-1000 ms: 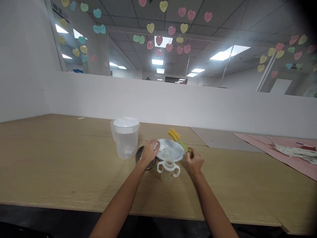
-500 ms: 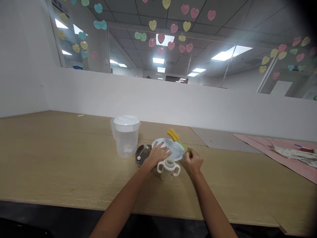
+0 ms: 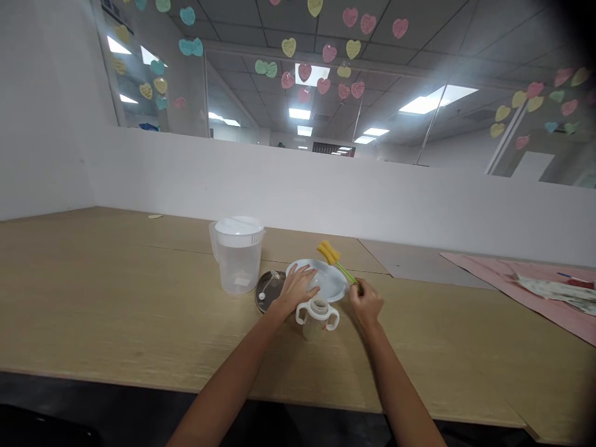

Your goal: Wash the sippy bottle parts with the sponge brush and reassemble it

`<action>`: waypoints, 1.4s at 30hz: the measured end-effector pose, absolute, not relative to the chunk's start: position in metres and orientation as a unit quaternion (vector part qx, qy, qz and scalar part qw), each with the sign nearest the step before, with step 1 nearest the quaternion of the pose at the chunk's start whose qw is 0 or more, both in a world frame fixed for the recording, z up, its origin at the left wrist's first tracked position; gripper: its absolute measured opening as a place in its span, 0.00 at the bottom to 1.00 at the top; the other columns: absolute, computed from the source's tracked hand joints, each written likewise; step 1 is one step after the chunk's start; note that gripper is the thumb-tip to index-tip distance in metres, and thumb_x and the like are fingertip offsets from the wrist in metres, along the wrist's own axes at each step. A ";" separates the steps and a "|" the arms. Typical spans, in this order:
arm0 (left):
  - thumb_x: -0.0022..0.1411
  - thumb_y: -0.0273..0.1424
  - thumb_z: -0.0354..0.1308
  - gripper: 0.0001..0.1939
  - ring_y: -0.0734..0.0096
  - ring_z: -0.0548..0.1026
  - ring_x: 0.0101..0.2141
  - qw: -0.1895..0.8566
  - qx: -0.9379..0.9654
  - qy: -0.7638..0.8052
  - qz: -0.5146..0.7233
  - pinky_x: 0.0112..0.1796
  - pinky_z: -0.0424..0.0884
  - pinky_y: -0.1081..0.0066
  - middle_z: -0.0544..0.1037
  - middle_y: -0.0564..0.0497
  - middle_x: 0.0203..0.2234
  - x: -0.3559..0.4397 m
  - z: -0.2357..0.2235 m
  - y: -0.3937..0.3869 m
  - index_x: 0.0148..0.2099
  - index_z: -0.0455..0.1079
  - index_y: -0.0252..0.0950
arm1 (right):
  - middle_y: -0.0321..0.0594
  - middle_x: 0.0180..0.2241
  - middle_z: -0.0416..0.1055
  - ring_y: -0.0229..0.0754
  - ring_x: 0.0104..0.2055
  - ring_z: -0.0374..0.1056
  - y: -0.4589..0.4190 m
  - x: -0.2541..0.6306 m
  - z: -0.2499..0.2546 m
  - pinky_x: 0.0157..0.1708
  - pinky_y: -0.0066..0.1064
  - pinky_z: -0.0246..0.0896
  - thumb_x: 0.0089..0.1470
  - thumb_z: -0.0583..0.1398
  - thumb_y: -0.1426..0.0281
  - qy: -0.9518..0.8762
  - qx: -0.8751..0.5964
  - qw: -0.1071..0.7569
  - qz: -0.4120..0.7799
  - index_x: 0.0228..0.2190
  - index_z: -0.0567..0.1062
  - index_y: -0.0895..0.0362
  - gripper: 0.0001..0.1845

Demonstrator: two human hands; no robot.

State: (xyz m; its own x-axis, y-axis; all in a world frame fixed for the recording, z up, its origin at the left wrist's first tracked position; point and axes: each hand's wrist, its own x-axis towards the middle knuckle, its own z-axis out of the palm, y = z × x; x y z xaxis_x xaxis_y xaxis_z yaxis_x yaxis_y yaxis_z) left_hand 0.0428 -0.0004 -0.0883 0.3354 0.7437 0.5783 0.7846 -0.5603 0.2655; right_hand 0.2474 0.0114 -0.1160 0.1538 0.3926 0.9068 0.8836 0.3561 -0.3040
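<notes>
Yellow sponge brush (image 3: 329, 253) is in our right hand (image 3: 366, 301), fingers closed round its green handle, at 4 o'clock of the white plate (image 3: 338, 285); sponge end is up by 12 o'clock, can't tell if it touches the rim. Left hand (image 3: 297, 289) is over the plate's 9 o'clock side, fingers spread at a transparent piece (image 3: 313, 285), mostly hidden; we can't tell whether they grip it. Two-handled bottle (image 3: 315, 326) stands upright and uncapped on the counter (image 3: 139, 310) at 6 o'clock, just beside the plate. Dark round tray (image 3: 277, 287) at 9 o'clock, straw piece (image 3: 262, 296) lying in it; pitcher (image 3: 239, 264) beyond, toward 10.

To do this well, we'd say: keep the left forearm off the bottle's near handle, pinch the transparent piece by its sides, don't tip the plate by leaning on its rim, hold the brush steady and apart.

Versus one second ago: left hand has gone from tray and plate edge to over the plate, uncovering the straw piece. Right hand, brush, bottle look about the same.
</notes>
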 end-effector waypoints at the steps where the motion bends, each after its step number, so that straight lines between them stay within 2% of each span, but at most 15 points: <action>1: 0.54 0.33 0.56 0.20 0.64 0.62 0.53 0.028 -0.814 -0.467 -0.345 0.57 0.47 0.58 0.70 0.48 0.48 0.043 -0.086 -0.002 0.50 0.64 0.39 | 0.39 0.17 0.68 0.36 0.19 0.60 0.011 0.247 -0.116 0.21 0.25 0.49 0.46 0.50 0.69 -0.610 -0.522 0.553 -0.221 0.26 0.75 0.61 0.15; 7: 0.53 0.31 0.56 0.18 0.65 0.66 0.48 -0.010 -0.729 -0.478 -0.491 0.50 0.61 0.63 0.71 0.47 0.45 0.038 -0.075 -0.008 0.48 0.65 0.37 | 0.39 0.17 0.68 0.36 0.19 0.60 0.007 0.247 -0.114 0.22 0.26 0.50 0.45 0.50 0.70 -0.619 -0.503 0.567 -0.206 0.24 0.74 0.60 0.13; 14: 0.55 0.29 0.53 0.22 0.66 0.64 0.49 0.006 -0.663 -0.440 -0.606 0.51 0.60 0.64 0.67 0.44 0.47 0.033 -0.071 -0.015 0.53 0.56 0.35 | 0.36 0.15 0.65 0.35 0.19 0.58 0.006 0.247 -0.113 0.22 0.26 0.48 0.46 0.50 0.70 -0.657 -0.484 0.542 -0.199 0.23 0.73 0.60 0.13; 19: 0.56 0.28 0.51 0.21 0.66 0.64 0.50 -0.027 -0.678 -0.423 -0.600 0.50 0.61 0.64 0.66 0.45 0.49 0.030 -0.068 -0.017 0.53 0.55 0.37 | 0.35 0.14 0.62 0.34 0.19 0.57 0.006 0.246 -0.111 0.22 0.25 0.46 0.49 0.53 0.61 -0.684 -0.484 0.497 -0.226 0.20 0.70 0.59 0.16; 23: 0.53 0.26 0.53 0.24 0.65 0.64 0.50 -0.031 -0.678 -0.435 -0.591 0.51 0.60 0.63 0.66 0.45 0.49 0.029 -0.066 -0.017 0.53 0.56 0.37 | 0.34 0.13 0.59 0.33 0.19 0.53 0.005 0.249 -0.109 0.21 0.25 0.43 0.47 0.55 0.56 -0.688 -0.458 0.466 -0.316 0.14 0.66 0.58 0.21; 27: 0.50 0.23 0.55 0.26 0.67 0.66 0.48 -0.081 -0.724 -0.416 -0.544 0.50 0.61 0.65 0.68 0.47 0.48 0.033 -0.065 -0.022 0.52 0.56 0.37 | 0.34 0.12 0.56 0.32 0.18 0.50 0.003 0.252 -0.107 0.21 0.26 0.41 0.47 0.55 0.53 -0.681 -0.459 0.452 -0.348 0.11 0.63 0.57 0.25; 32: 0.48 0.23 0.58 0.24 0.68 0.65 0.50 -0.105 -0.735 -0.384 -0.548 0.52 0.59 0.68 0.67 0.48 0.49 0.034 -0.064 -0.022 0.48 0.60 0.38 | 0.34 0.11 0.57 0.31 0.17 0.49 0.004 0.248 -0.109 0.20 0.26 0.40 0.47 0.54 0.53 -0.670 -0.498 0.467 -0.289 0.09 0.63 0.58 0.27; 36: 0.50 0.26 0.57 0.22 0.69 0.67 0.48 -0.109 -0.713 -0.408 -0.560 0.50 0.61 0.68 0.69 0.47 0.47 0.023 -0.065 -0.012 0.49 0.59 0.37 | 0.32 0.10 0.52 0.30 0.16 0.47 0.006 0.245 -0.111 0.19 0.25 0.38 0.49 0.52 0.53 -0.649 -0.537 0.495 -0.214 0.08 0.61 0.59 0.29; 39: 0.53 0.28 0.55 0.18 0.68 0.67 0.48 -0.037 -0.686 -0.458 -0.565 0.50 0.60 0.66 0.70 0.48 0.45 0.008 -0.068 -0.003 0.48 0.61 0.37 | 0.31 0.10 0.49 0.30 0.16 0.44 0.008 0.247 -0.110 0.19 0.25 0.37 0.50 0.50 0.52 -0.590 -0.584 0.529 -0.177 0.09 0.60 0.59 0.29; 42: 0.54 0.25 0.51 0.16 0.65 0.64 0.50 0.039 -0.681 -0.508 -0.526 0.52 0.58 0.64 0.69 0.46 0.47 -0.007 -0.074 0.003 0.47 0.63 0.35 | 0.32 0.10 0.51 0.31 0.16 0.44 0.009 0.249 -0.110 0.19 0.26 0.37 0.50 0.49 0.50 -0.567 -0.619 0.523 -0.147 0.10 0.63 0.58 0.29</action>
